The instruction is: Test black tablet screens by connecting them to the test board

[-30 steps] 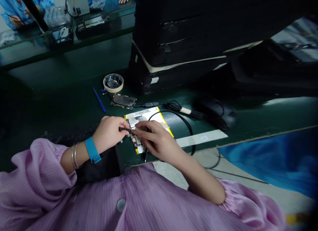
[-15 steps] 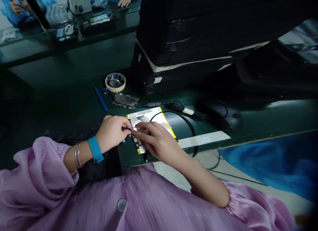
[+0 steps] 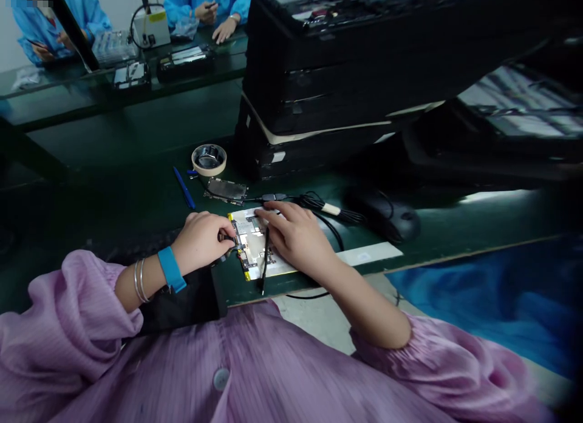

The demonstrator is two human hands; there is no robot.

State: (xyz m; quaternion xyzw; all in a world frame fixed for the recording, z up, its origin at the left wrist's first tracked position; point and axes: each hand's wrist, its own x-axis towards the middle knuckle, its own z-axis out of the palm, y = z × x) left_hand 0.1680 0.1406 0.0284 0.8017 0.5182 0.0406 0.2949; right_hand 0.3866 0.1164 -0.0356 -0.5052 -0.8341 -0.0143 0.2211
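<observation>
My left hand [image 3: 204, 241] pinches a small black cable plug [image 3: 226, 238] at the left edge of a flat device assembly [image 3: 255, 241]. The assembly is white and silver with yellow tape at its edges and small circuit parts. My right hand [image 3: 298, 235] lies over its right side, fingers stretched out and fingertips near the far edge; the thumb is hidden. A thin black stick-like piece with a bright tip [image 3: 265, 265] crosses the assembly beside that hand; whether it is a cable end or a tool, I cannot tell.
Beyond are a bare board [image 3: 226, 190], a blue pen [image 3: 184, 187], a tape roll [image 3: 209, 160] and a coiled black cable [image 3: 330, 209]. A mouse [image 3: 387, 216] and white strip [image 3: 371, 253] lie right. Black trays [image 3: 319, 101] are stacked behind. Co-workers in blue [image 3: 191, 10] sit opposite.
My right hand has moved from beside the left fingertips up and right, uncovering more of the assembly. My left hand keeps its pinch at the edge. The head view has tilted up slightly.
</observation>
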